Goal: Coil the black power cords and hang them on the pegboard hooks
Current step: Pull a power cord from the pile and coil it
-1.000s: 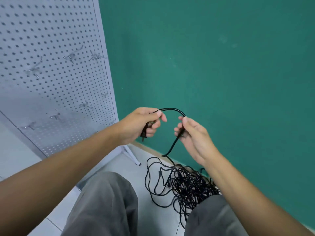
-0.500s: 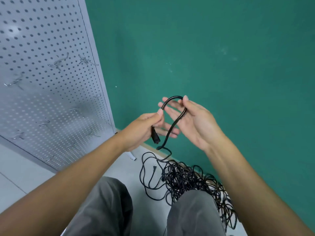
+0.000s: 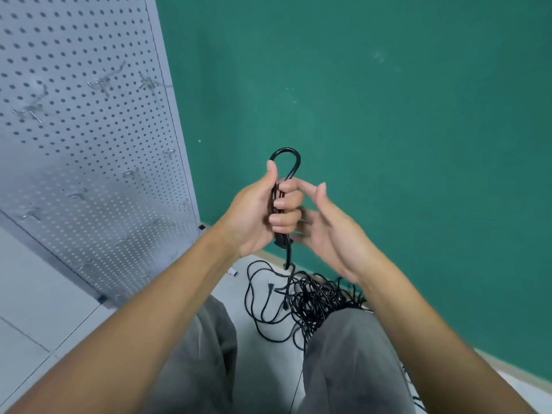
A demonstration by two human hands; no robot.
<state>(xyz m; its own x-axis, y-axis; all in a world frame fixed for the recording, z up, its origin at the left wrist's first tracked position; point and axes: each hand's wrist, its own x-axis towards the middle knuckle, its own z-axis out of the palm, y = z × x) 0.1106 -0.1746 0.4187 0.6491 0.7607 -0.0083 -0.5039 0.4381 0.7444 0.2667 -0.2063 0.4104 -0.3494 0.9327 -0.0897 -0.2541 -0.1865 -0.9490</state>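
Item: black power cord (image 3: 287, 162), first loop. Status vs 0.5 s ago: loop was spread between both hands w/ right palm under it; now folded narrow and upright, both legs of the U gathered into the left hand (image 3: 263, 213), plug end poking out below the fist. Left fingers (image 3: 283, 201) clenched round the doubled cord, thumb up along the left leg of the loop. Right hand (image 3: 331, 231) has let go: fingers released, straight, just beside the left fist, holding nothing visible; whether a fingertip touches the cord, cannot tell. Reading: first turn of coil is set and anchored in one hand, so right hand is prob. free to draw more slack; coiling barely begun, hanging not started. Cord tail drops from fist to tangled pile of cords (image 3: 310, 297) on the floor (image 3: 44, 309), between and ahead of the person's knees, grey trousers. Loose plug visible at pile's left edge. Floor: pale grey tile w/ seams. Pegboard (image 3: 83, 138): grey perforated panel, left of frame, standing on small feet; several bare metal hooks (image 3: 103, 83), none carrying a cord. Wall (image 3: 388, 130): green, w/ pale skirting at base, right behind pile.
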